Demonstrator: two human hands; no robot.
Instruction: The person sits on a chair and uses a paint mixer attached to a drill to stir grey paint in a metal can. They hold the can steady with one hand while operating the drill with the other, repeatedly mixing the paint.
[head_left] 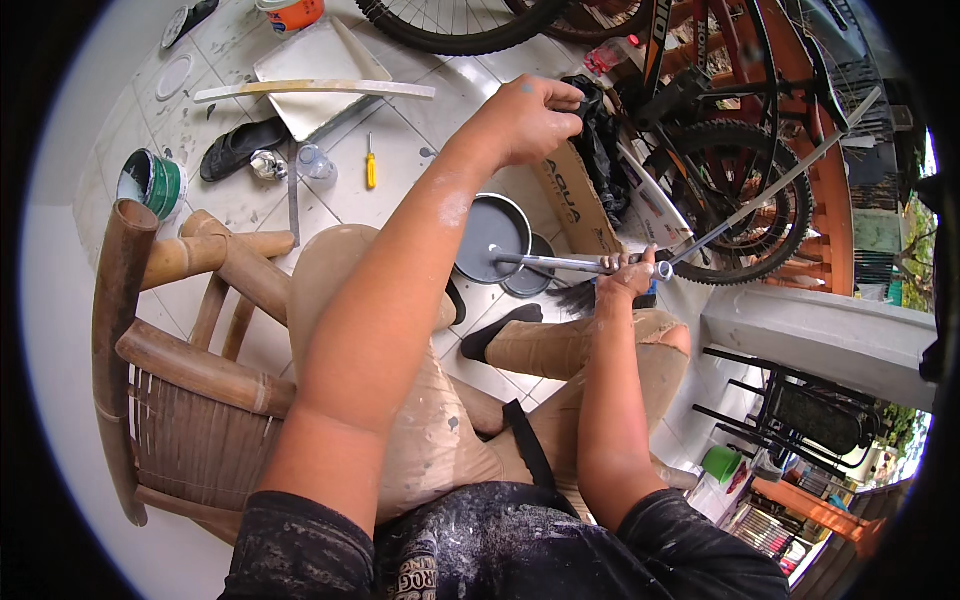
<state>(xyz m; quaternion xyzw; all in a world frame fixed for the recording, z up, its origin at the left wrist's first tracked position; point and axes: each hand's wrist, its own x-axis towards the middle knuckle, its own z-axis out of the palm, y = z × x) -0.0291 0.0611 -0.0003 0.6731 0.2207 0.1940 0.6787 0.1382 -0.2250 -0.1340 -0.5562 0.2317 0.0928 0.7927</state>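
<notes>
My right hand (628,277) is wrapped round a shiny metal tube (560,263), its hollow end pointing right. The tube's left end reaches over a round tub (531,232) of grey paint; I cannot tell whether it touches the paint. A dark round piece (535,278), perhaps a lid, lies partly under the tub. My left hand (540,118) is raised at the upper middle, thumb apart from the fingers, nothing visible in it. Nearest to it is a black plastic bag (598,130) in a cardboard box (575,200). Black bristles (575,297) show below my right hand.
Bicycles (735,150) stand at the upper right, a long grey rod (790,180) slanting across. On the tiles lie a yellow screwdriver (371,168), black sandal (240,148), white tray (330,65) with a pale strip (310,88) across it, and green can (165,187). A bamboo chair (210,370) is at left.
</notes>
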